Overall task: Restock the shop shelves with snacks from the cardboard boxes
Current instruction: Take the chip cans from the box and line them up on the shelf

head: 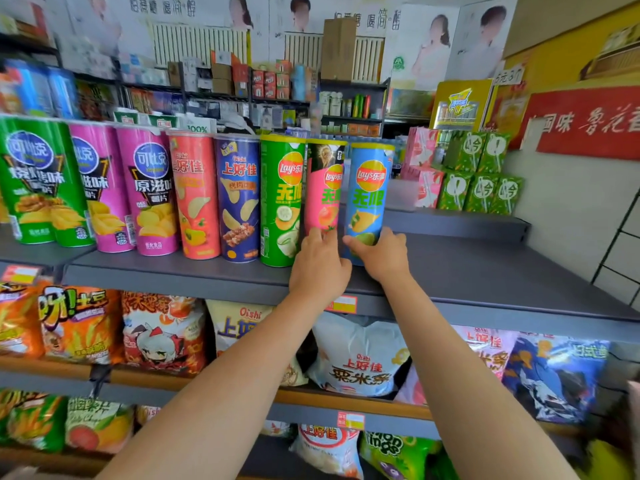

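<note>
A row of upright chip cans stands on the grey top shelf (467,271). At its right end are a green Lay's can (281,199), a pink Lay's can (325,188) set slightly back, and a blue Lay's can (369,195). My left hand (318,268) touches the base of the pink can with its fingertips. My right hand (381,254) grips the bottom of the blue can, thumb on its front. Both cans rest on the shelf.
Left of the Lay's cans stand purple, red, pink and green cans (194,195). Bare shelf runs right of the blue can. Green and pink drink cartons (481,174) sit on a higher ledge at right. Snack bags (356,358) fill the lower shelves.
</note>
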Available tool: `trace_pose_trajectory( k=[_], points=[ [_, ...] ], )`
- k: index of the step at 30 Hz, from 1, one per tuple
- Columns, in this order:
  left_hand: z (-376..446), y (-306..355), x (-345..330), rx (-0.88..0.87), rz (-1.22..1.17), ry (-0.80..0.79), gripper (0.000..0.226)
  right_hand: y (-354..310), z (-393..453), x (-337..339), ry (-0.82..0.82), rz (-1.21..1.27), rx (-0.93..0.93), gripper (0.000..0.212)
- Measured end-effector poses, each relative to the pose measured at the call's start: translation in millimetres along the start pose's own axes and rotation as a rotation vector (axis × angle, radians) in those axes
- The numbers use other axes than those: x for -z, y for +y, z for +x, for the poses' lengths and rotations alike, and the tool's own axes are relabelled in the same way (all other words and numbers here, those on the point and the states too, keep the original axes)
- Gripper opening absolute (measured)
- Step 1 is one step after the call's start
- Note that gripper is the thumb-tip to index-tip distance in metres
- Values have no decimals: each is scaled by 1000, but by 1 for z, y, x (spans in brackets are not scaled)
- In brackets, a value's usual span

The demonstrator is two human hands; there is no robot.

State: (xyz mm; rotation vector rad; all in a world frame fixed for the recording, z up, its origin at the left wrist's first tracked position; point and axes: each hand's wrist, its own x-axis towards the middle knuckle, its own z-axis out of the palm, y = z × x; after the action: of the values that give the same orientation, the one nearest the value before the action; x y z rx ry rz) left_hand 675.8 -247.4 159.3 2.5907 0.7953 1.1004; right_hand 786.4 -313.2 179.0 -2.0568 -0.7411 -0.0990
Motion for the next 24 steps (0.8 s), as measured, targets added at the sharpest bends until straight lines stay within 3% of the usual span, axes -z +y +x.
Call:
trace_pose_trajectory(
  k=[7,12,17,19,21,24],
  points=[
    [2,-1,0,35,-49,-64,56,4,5,0,35,33,57,43],
    [1,1,3,25,-105,-60,52,6,3,1,40,78,32,52],
    [-23,-7,25,-180,-379,115,28,-6,-21,8,150,168,99,20],
    [-55,-25,45,-242,-388,182,22,-19,-51,5,213,239,208,5],
    [-95,-61,64,-257,-307,258,19,-39,-87,-9,188,363,322,9],
    [-159,-146,77,-44,-141,202,20,-68,-137,-63,-31,463,449,9]
  ],
)
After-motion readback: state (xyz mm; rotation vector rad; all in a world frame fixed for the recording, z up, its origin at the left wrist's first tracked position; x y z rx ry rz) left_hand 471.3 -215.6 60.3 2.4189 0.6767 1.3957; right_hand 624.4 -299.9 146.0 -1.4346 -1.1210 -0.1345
